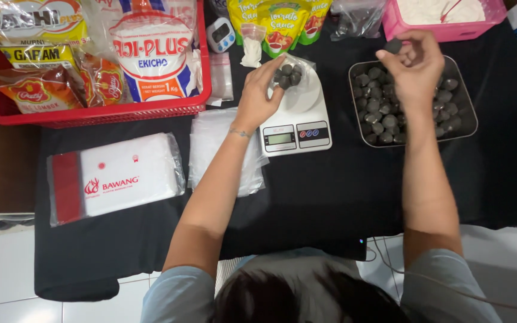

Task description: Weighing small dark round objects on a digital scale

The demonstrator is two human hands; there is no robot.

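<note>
Black cloth (330,185) covers the table, and everything else is placed here relative to the white kitchen scale (297,122) near its middle. Left of the scale, at the far edge, stands a red basket (99,110) packed with printed food bags. Nearer than the basket and left of the scale lies a flat white-and-red pack of plastic bags (117,176), and a loose stack of clear bags (219,146) lies just beside the scale's left edge. Right of the scale sits a metal tray (468,116) full of dark round nuts (381,116). Beyond the tray is a pink tub (444,27); beyond the scale lie yellow-green sauce pouches (279,24) and a small white timer (220,34).

On the scale's platform rests a clear bag (303,90) holding a small heap of the same dark nuts. The left hand (258,98) reaches over it, fingers curled together at the bag's mouth, touching the nuts there. The right hand (414,69) hovers above the tray, thumb and fingertips pinched on a single dark nut (393,45).
</note>
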